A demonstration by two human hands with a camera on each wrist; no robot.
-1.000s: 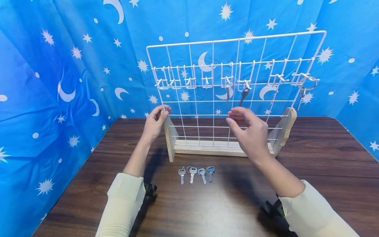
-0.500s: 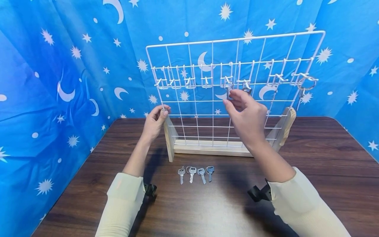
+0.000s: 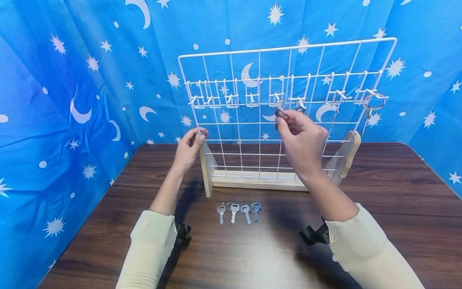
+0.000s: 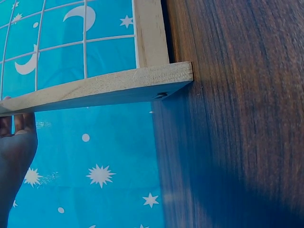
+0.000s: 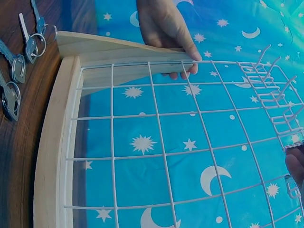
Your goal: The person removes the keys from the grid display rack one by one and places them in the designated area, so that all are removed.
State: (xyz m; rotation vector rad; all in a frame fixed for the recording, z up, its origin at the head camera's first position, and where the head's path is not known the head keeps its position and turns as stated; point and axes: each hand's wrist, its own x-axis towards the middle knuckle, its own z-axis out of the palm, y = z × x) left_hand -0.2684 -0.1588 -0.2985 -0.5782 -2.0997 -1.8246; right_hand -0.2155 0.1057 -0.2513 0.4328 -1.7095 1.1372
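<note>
Arms reach forward — left hand gripping low, right hand higher, fingers and thumb pinching.

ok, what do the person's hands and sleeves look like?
The left hand and right hand are ungloved. The left sleeve and right sleeve are pale cream, finely ribbed, with smoother, wide cuffs. A black fitting juts out by each cuff; no cables show.

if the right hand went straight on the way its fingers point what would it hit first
The right hand would probably meet the white wire hook just above it first, or else the rectangular white wire grid behind; depth is unclear.
</note>
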